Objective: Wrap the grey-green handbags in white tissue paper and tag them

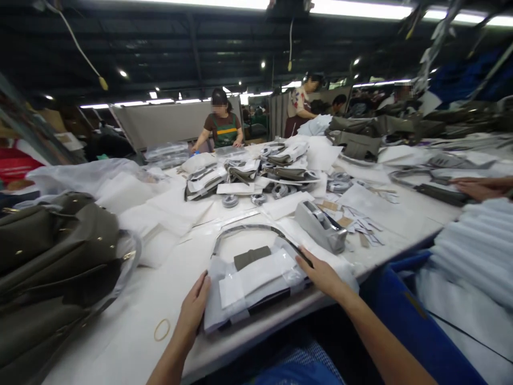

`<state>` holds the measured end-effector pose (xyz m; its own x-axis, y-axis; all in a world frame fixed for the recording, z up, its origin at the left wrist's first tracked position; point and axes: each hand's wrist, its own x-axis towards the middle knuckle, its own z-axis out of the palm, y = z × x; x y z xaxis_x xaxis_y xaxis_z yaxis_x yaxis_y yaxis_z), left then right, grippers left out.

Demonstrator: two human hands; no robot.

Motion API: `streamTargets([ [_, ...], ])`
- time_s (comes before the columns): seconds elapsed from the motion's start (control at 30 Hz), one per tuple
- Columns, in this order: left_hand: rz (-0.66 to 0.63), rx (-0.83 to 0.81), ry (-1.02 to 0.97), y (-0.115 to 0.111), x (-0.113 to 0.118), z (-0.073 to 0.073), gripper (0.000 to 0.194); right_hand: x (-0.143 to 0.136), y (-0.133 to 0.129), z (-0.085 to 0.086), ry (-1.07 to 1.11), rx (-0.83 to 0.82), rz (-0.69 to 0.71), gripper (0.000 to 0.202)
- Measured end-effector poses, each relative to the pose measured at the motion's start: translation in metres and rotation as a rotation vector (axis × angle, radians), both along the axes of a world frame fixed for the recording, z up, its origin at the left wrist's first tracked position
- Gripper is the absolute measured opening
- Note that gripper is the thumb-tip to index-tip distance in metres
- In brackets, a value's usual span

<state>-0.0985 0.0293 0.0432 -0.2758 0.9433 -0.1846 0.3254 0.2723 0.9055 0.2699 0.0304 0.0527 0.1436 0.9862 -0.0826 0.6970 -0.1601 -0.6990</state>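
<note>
A flat handbag [256, 278] lies before me at the table's front edge, covered in white paper and clear plastic. Its wrapped handle [248, 227] arches away from me, and an olive patch shows beneath the paper. My left hand [195, 302] grips the bag's left side, thumb on top and the other fingers partly hidden. At the right end, my right hand [323, 271] closes on the bag's edge by the handle's base. Just beyond that hand stands a grey tape dispenser [320, 227]. A rubber band [162, 330] lies left of my left hand.
Olive bags [60, 267] are heaped at the left. Several part-wrapped bags [248, 174] and coiled straps lie across the white table [192, 246]. Tags [363, 224] are scattered right of the dispenser. A blue bin [417, 321] stands at right. Co-workers [222, 125] stand beyond; another person's hands [481, 187] show at right.
</note>
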Motion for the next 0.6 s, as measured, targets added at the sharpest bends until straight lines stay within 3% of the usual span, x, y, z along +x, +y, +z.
streamTargets([
  [0.07,-0.01,-0.009,-0.027,0.005,0.009,0.005,0.058,-0.007,-0.002,0.001,0.088,0.064,-0.02,0.062],
  [0.17,0.079,0.102,-0.149,0.001,0.012,0.021,0.064,-0.015,0.001,0.011,0.206,0.251,-0.013,0.062],
  [0.3,0.233,0.314,-0.392,-0.007,0.006,0.05,0.067,-0.024,0.017,0.027,0.268,0.492,0.135,0.061],
  [0.4,0.302,0.471,-0.379,-0.008,0.003,0.064,0.065,-0.029,0.031,0.033,0.215,0.601,0.2,0.054],
  [0.5,0.272,0.508,-0.368,-0.003,-0.002,0.063,0.07,-0.026,0.04,0.032,0.221,0.608,0.209,0.044],
  [0.6,0.184,0.441,-0.304,0.009,-0.013,0.053,0.084,-0.016,0.043,0.026,0.217,0.557,0.212,0.034],
])
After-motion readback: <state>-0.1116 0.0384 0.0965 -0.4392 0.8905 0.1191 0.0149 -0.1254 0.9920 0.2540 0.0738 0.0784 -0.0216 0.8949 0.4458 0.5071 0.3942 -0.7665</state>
